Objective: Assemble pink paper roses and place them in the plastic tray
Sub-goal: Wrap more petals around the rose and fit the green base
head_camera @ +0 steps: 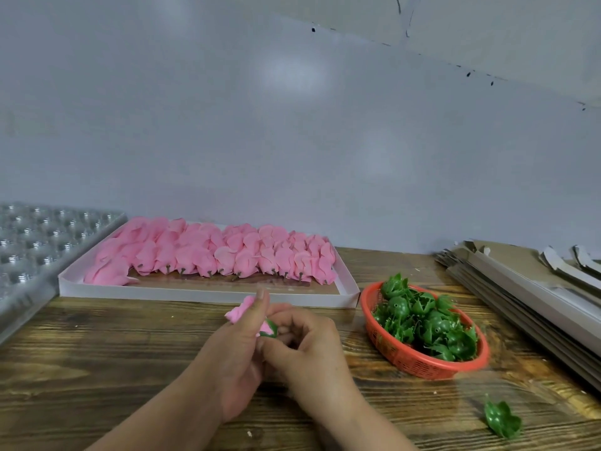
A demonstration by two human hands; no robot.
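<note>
Pink paper, thin and easily crushed, makes up the rose (242, 311) that is held just above the wooden tabletop (113, 346), near its front edge, between two hands. The left hand (237, 346) is closed around the bloom, while the fingers of the right hand (302, 340) are pinched on a green plastic calyx (270, 328) at its base. The rose is judged light and soft, best taken hold of by the stiffer calyx end rather than the petals. Behind it, more pink blooms (214, 252) are laid in rows in a shallow white box (208, 296). A red basket (422, 361) of green calyxes is set to the right, with one stray calyx (502, 419) near the tabletop's edge. A clear plastic tray (35, 242) is seen at far left, flattened cardboard (520, 288) at far right, and a plain grey wall (292, 125) behind.
</note>
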